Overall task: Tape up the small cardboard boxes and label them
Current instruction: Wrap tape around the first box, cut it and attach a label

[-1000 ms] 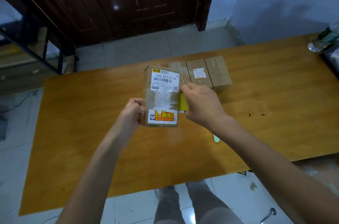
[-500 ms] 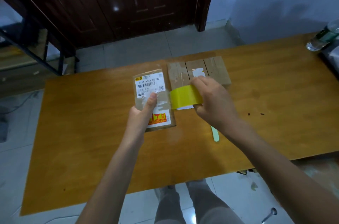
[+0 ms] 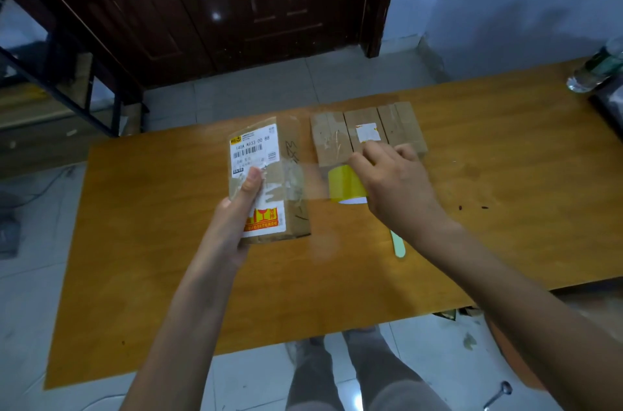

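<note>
The box is held above the surface by the left hand, thumb pressed on the tape end. The roll is clamped in the right hand; the strip should be kept taut and level. Farther off, three boxes are partly hidden; the clear strip is barely discernible.

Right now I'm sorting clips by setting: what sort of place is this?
Probably a home room used for parcel packing: a wooden table, a dark door, a tiled floor.
</note>
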A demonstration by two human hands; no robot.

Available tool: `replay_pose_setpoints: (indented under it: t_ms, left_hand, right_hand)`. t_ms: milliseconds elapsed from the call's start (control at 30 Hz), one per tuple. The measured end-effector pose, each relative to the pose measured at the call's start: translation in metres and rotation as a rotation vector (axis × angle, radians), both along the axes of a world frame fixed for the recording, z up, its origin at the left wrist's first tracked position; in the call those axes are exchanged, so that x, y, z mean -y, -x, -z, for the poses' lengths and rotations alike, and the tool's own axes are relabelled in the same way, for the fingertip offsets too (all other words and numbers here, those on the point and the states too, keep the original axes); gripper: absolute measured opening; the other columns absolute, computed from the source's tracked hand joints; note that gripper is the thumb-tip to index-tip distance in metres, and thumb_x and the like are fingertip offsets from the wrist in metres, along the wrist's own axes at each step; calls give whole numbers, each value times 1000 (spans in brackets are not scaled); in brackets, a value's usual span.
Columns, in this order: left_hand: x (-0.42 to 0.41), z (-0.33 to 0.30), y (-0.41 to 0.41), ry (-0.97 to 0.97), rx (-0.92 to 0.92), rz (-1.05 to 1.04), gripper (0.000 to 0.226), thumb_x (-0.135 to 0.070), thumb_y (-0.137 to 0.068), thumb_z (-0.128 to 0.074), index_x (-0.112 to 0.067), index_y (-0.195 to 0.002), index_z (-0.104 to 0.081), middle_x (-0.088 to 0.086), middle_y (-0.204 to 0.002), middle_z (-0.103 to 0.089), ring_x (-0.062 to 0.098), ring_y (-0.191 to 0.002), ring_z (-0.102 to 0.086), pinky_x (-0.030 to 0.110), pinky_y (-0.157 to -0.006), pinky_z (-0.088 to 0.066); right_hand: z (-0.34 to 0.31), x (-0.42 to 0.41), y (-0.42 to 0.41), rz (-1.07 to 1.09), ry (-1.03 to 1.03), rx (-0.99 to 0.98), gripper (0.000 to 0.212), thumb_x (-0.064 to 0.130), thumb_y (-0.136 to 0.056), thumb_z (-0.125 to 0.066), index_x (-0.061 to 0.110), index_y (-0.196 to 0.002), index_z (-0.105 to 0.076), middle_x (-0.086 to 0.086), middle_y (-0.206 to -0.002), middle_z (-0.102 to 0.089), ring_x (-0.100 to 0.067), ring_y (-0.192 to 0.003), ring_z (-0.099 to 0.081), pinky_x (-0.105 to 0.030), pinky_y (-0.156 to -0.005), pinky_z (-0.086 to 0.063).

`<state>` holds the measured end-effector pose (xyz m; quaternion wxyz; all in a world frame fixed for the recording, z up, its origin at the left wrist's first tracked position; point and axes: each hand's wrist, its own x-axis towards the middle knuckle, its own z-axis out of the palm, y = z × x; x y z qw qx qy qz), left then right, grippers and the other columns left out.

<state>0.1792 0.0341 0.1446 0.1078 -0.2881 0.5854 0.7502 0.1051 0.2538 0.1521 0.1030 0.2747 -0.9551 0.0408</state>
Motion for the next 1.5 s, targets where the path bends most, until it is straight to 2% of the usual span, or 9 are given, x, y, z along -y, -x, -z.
replay_pose_setpoints:
  t_ms: [167, 633, 733, 933, 1033, 1133, 1300, 1400, 1500]
  left_hand:
    - [0, -7, -1, -71, -76, 47, 64, -77, -53, -74, -31, -97, -77, 10, -112, -72, 27, -98, -71, 43, -84, -59]
    - [-14, -1, 9, -367, -203, 129, 94, -73, -57, -75, -24, -135, -54, 8, -126, -65, 26, -112, -65, 39, -78, -57]
    - [-16, 6, 10, -386, -154, 159, 84, -75, -62, -71, -26, -130, -60, 9, -128, -65, 27, -113, -65, 39, -78, -57]
    - [-20, 11, 22, 39, -87, 241, 65, -83, -75, -35, -41, -114, -65, -5, -105, -74, 14, -94, -71, 32, -71, -57]
    - [-11, 12, 22, 278, -40, 150, 54, -71, -81, -48, -22, -100, -60, 6, -102, -72, 19, -92, -69, 33, -73, -55]
    - [-5, 2, 21, 228, -28, 166, 46, -59, -89, -55, -17, -106, -60, 9, -108, -69, 24, -97, -68, 36, -77, -56]
    - [-22, -8, 14, 266, -30, 350, 101, -52, -49, -90, -21, -130, -38, -4, -117, -61, 10, -104, -65, 28, -75, -59]
    - [-26, 4, 9, 254, -36, 335, 100, -30, -50, -95, -18, -132, -39, 0, -119, -59, 11, -104, -64, 21, -70, -57]
    - [-22, 18, 7, 184, -32, 257, 86, -22, -52, -89, -15, -127, -48, 7, -111, -66, 19, -96, -68, 35, -78, -59]
  right_hand:
    - [4, 13, 1, -24, 12, 17, 43, -16, -65, -50, 8, -99, -60, -6, -80, -49, -25, -68, -46, -35, -68, -33]
    - [-1, 35, -10, -55, 38, 55, 58, -7, -65, -13, 6, -96, -59, -9, -78, -47, -27, -67, -45, -36, -66, -34]
    - [-2, 36, -13, -68, -36, 33, 44, -9, -70, -28, 8, -97, -59, -8, -83, -50, -27, -73, -48, -37, -69, -34]
    - [-16, 38, -17, -7, -91, -39, 25, -6, -66, -41, 11, -73, -57, -5, -72, -50, -24, -64, -47, -35, -65, -32]
    - [-23, 40, -19, 20, -146, -54, 27, -8, -64, -37, 11, -69, -56, -5, -71, -51, -25, -63, -49, -35, -67, -33]
    - [-25, 42, -20, 12, -180, -78, 47, -11, -68, -24, 10, -86, -63, -3, -77, -53, -24, -69, -52, -35, -72, -37]
    - [-30, 51, -21, 53, -261, 30, 58, 15, -89, -49, 2, -144, -36, 0, -94, -59, -20, -86, -59, -34, -84, -41]
    - [-37, 42, -15, -62, -196, 216, 99, 37, -76, -72, 5, -150, -15, -4, -106, -57, -26, -99, -53, -37, -86, -33]
    - [-41, 26, -11, -127, -59, 176, 86, 35, -68, -77, 15, -142, -38, 3, -108, -63, -24, -101, -52, -37, -83, -38]
